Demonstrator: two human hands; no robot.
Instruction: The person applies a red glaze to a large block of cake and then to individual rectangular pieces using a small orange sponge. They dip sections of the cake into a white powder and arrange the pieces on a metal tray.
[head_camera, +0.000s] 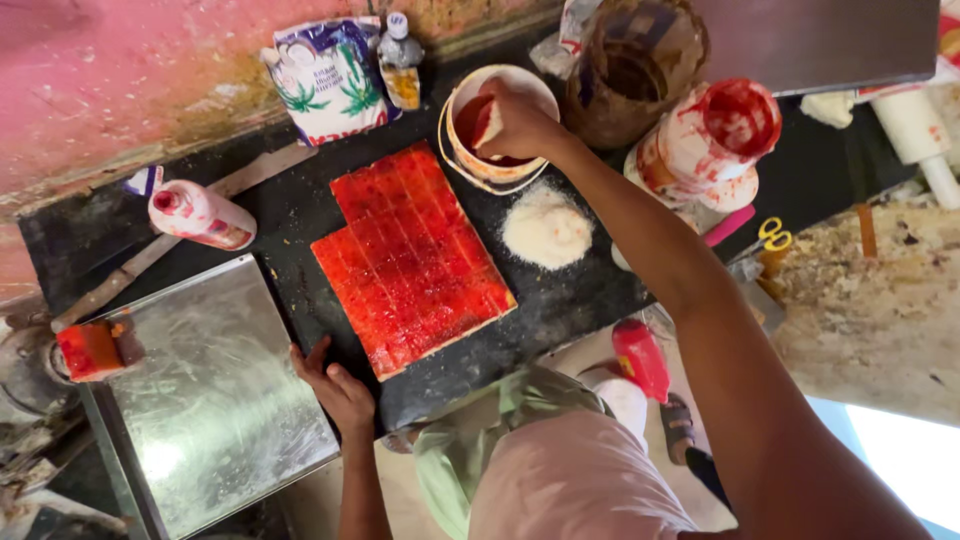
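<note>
While the right hand (520, 125) dips into the white bucket (535, 85) at twelve o'clock, its fingers are closed around a small pale, red-stained piece, probably a sponge or cloth, held just above the red liquid. The left hand (338, 385) lies open and flat on the black counter (570, 300) at seven o'clock, fingers spread, touching no object but resting just beside the near corner of the red slab (410, 258).

The slab sits at the centre of the counter, a flat rectangle scored into small squares and glazed red. Its long axis runs on a diagonal, from about eleven o'clock at the far end down to five o'clock at the near end. Its near short edge lies close to the counter's front edge.

Risks noted, as judgement: a loaded piece carried from bucket to slab is likely to drip on the counter and on the white powder heap (546, 228) at two o'clock, which lies between them. The forearm crosses close to a red-smeared container (715, 140) at one o'clock; a careless swing could knock it. Heavy pressure near the slab's front corner could nudge it toward the edge. The steel tray (215, 400) at eight o'clock lies apart.
</note>
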